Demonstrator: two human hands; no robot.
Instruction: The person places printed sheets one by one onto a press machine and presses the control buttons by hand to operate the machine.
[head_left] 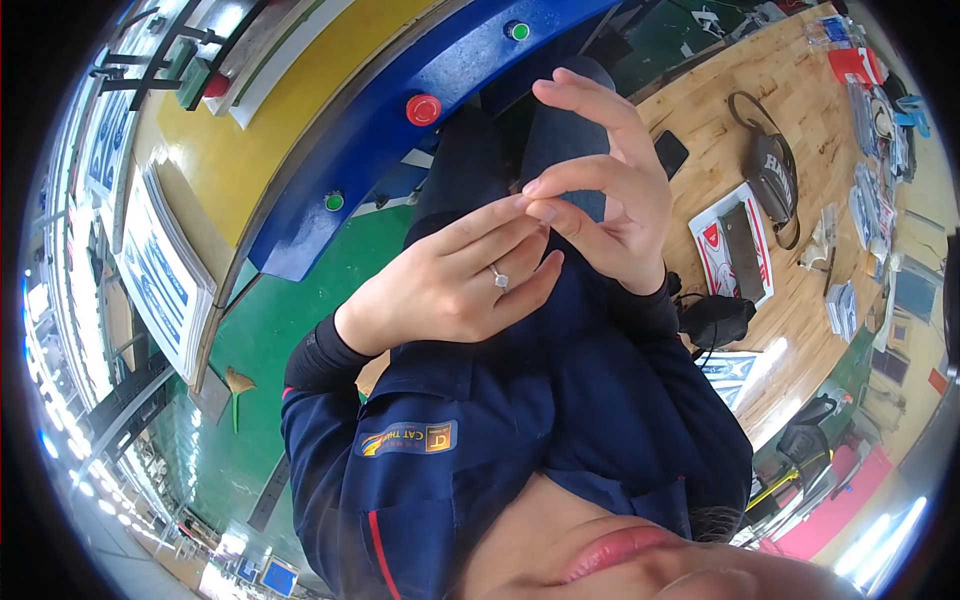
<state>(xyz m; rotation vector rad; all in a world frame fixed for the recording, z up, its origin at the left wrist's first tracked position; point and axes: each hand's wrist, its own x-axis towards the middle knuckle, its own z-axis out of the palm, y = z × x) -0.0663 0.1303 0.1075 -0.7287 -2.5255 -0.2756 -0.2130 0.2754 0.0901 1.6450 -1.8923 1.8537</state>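
Note:
My left hand (460,275), with a ring on one finger, is held in front of my body. Its thumb and fingertips press together, and the tips meet those of the other hand. My right hand (615,190) pinches thumb against index finger at that same spot, while its other fingers are raised and spread. Whatever lies between the fingertips, if anything, is too small to make out. Both hands are above my lap, apart from the tables. Nearest the hands is my dark blue work shirt (510,400).
A blue machine edge (370,130) carries a red button (423,109) and green buttons. Printed sheets (165,270) are stacked at left. On the wooden table (680,110) are a phone (671,153), a brown bag (772,175) and a red-and-white printed board (705,245).

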